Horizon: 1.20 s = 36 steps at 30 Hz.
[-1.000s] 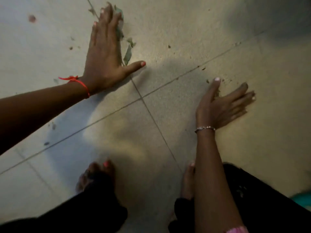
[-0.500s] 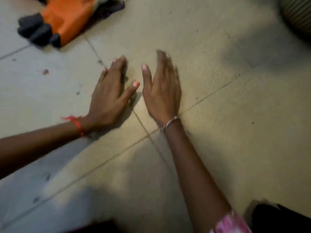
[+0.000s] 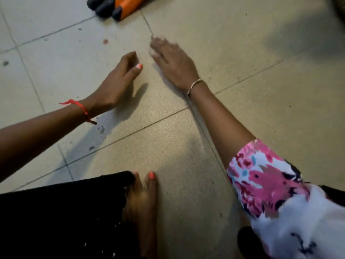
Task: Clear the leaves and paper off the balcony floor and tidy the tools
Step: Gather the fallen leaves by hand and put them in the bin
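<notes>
Balcony floor [image 3: 242, 53] had wide open tile off to the right. Right hand [image 3: 173, 62] lay flat on it, fingers loose. Left hand [image 3: 115, 85] was cupped, couldn't tell round what. Orange-and-black glove [image 3: 119, 6] got cut off by the top edge. Tiny leaf bits [image 3: 101, 130] lay just under the left wrist.

Pale beige speckled floor tiles [image 3: 242, 90] with dark grout lines; an orange glove [image 3: 128, 4] with black tips; a red wrist thread [image 3: 82, 107]; a gold-toned bangle [image 3: 194, 86]; a white sleeve [image 3: 261, 174] printed with pink flowers; black trousers [image 3: 65, 212]; coral-painted toenails [image 3: 152, 175]
</notes>
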Each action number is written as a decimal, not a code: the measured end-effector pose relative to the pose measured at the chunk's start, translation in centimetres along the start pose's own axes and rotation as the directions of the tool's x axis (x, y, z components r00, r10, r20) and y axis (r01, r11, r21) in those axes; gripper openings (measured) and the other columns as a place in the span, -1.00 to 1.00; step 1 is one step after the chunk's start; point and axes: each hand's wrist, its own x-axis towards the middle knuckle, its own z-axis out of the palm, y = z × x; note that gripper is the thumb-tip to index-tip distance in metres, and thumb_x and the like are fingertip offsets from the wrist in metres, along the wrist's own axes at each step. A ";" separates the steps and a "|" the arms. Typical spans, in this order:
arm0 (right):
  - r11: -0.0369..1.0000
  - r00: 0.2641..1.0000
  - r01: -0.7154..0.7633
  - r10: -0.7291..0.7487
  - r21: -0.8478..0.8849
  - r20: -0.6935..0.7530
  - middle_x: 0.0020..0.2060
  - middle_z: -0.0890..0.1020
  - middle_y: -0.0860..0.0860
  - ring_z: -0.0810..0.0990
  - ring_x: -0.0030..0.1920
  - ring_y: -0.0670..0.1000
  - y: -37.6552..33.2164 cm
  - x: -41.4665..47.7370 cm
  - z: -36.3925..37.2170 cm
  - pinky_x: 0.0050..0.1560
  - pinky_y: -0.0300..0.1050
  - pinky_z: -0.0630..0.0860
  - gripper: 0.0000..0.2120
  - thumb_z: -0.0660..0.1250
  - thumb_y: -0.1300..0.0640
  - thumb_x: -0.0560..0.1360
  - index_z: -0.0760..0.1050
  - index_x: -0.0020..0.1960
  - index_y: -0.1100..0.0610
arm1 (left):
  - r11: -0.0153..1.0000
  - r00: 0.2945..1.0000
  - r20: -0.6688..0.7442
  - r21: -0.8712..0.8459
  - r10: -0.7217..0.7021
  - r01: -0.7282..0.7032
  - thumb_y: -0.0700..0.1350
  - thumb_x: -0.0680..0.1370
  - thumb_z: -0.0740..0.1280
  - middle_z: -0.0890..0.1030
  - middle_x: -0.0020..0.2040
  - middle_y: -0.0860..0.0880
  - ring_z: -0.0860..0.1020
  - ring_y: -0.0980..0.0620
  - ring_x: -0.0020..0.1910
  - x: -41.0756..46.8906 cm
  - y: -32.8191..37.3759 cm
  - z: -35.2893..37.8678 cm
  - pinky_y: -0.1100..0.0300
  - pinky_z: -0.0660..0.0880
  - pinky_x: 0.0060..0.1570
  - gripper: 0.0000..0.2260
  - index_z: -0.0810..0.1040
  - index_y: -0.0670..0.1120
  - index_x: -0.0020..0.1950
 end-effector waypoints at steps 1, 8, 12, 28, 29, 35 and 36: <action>0.995 0.999 0.023 -0.026 0.095 0.030 0.45 0.31 0.06 0.23 0.47 -0.03 -0.4 -1.1 0.1 0.45 -0.14 0.08 -0.58 -0.02 -0.03 0.65 0.26 0.45 0.07 | 1.000 1.000 -0.004 0.012 0.009 -0.009 -0.03 0.66 0.00 0.15 0.53 -0.12 0.18 -0.02 0.48 -0.3 0.1 0.4 0.23 0.14 0.35 -0.53 0.03 -0.17 0.54; 0.796 0.638 -0.443 0.603 0.412 -0.479 0.45 0.28 0.14 0.23 0.46 0.03 0.6 -9.5 0.4 0.45 -0.12 0.18 -0.43 0.00 -0.13 0.58 0.23 0.46 0.19 | 0.993 0.994 0.070 0.069 0.087 -0.092 0.12 0.54 0.02 0.15 0.53 -0.07 0.17 0.19 0.38 -1.4 -2.0 0.8 0.34 0.15 0.30 -0.38 0.04 -0.13 0.54; 0.760 0.683 -0.650 0.569 -0.026 -0.458 0.53 -0.02 0.18 -0.09 0.53 0.09 -1.7 -11.4 3.6 0.48 -0.03 -0.24 -0.25 -0.07 -0.27 0.56 -0.06 0.53 0.25 | 0.993 0.993 0.018 0.011 0.118 -0.119 0.02 0.63 0.05 0.21 0.51 -0.05 0.19 0.26 0.37 -1.6 -2.6 0.8 0.67 0.16 0.15 -0.52 0.11 -0.09 0.53; 0.954 0.934 -0.249 0.191 -0.168 -0.302 0.53 0.03 0.15 -0.05 0.53 0.05 -5.6 3.9 5.8 0.49 -0.08 -0.16 -0.29 -0.06 -0.26 0.58 0.00 0.53 0.21 | 0.994 0.922 -0.383 0.110 0.058 -0.017 0.02 0.63 0.07 0.24 0.50 -0.05 0.17 0.05 0.49 -3.7 -5.8 -2.9 0.25 0.11 0.38 -0.56 0.21 -0.12 0.48; 0.954 0.945 -0.233 0.177 -0.188 -0.274 0.53 0.02 0.14 -0.05 0.53 0.04 -5.9 4.2 5.8 0.49 -0.09 -0.17 -0.30 -0.07 -0.26 0.58 0.01 0.53 0.20 | 0.994 0.915 -0.402 0.105 0.038 0.005 0.01 0.64 0.08 0.24 0.51 -0.05 0.17 0.05 0.49 -4.3 -6.2 -3.2 0.27 0.09 0.37 -0.57 0.21 -0.12 0.48; 0.977 0.989 0.134 -0.143 -0.168 -0.046 0.53 0.07 0.06 -0.01 0.53 -0.03 -9.4 3.2 7.8 0.48 -0.16 -0.15 -0.44 -0.06 -0.13 0.62 0.07 0.52 0.13 | 0.993 0.904 -0.425 0.071 -0.055 0.094 0.08 0.58 0.06 0.20 0.52 -0.04 0.15 0.06 0.49 -8.4 -7.7 -4.1 0.25 0.08 0.38 -0.50 0.19 -0.11 0.48; 0.969 0.980 0.199 -0.200 -0.147 0.007 0.53 0.08 0.05 -0.01 0.53 -0.04 -10.2 2.5 8.3 0.48 -0.17 -0.15 -0.46 -0.06 -0.12 0.63 0.07 0.52 0.14 | 0.993 0.901 -0.429 0.067 -0.064 0.102 0.09 0.58 0.05 0.20 0.52 -0.04 0.15 0.06 0.50 -9.1 -7.9 -4.1 0.24 0.09 0.38 -0.49 0.20 -0.10 0.48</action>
